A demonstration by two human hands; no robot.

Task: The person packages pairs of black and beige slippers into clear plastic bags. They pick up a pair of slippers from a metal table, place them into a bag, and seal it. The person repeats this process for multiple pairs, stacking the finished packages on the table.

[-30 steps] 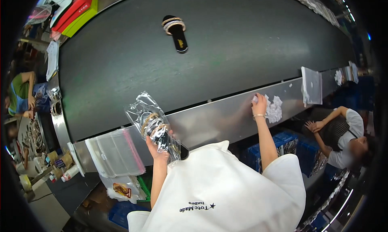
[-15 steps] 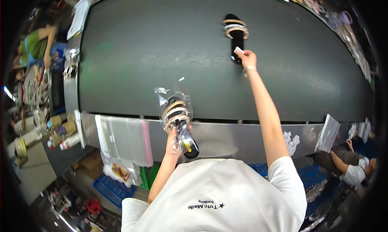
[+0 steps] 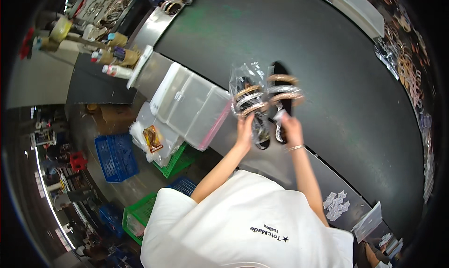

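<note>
My left hand is closed on a sandal in a clear plastic bag; its gold, silver and rose straps show through the film. Close by on the right, my right hand grips the heel end of a matching black-soled sandal, which has no bag around most of it. A small white slip is pinched at the fingers of that hand. Both sandals point away from me, side by side over the near edge of the dark belt. Motion blurs the right hand and its sandal.
The dark belt runs beyond a metal ledge. To the left lie stacked clear bags with a pink edge. Crumpled white slips sit at the right on the ledge. Blue and green crates stand below left.
My right hand has brought the second sandal from far out on the belt back beside the bagged one. The view has turned, and the bagged sandal stays in my left hand.
</note>
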